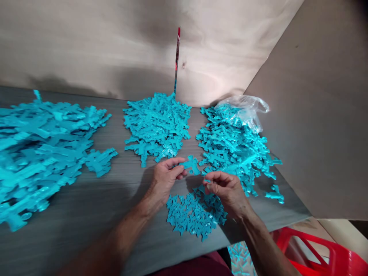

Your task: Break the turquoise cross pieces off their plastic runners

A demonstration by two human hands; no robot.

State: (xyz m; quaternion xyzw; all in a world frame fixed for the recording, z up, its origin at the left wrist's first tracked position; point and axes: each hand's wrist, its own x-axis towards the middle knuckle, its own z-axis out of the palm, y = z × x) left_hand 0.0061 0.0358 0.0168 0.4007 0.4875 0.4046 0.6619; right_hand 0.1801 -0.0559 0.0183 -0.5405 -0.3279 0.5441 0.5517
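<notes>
My left hand (169,170) pinches a flat turquoise plastic piece (192,165) with an irregular, gun-like outline and a small round hole. Just to its right, my right hand (224,188) has thumb and fingertips closed on a small turquoise bit (207,181), mostly hidden by the fingers. Below both hands lies a low heap of small, pointed turquoise pieces (192,214). Beyond them are a middle pile of turquoise plastic pieces (158,122) and a right-hand pile (232,145), close to my right hand.
A large pile of longer turquoise parts (43,149) covers the table's left. A clear plastic bag (247,109) rests on the right pile. Wooden panels (129,46) stand behind and at right. A red plastic stool or chair (316,253) is at lower right, near a container of turquoise bits (240,258).
</notes>
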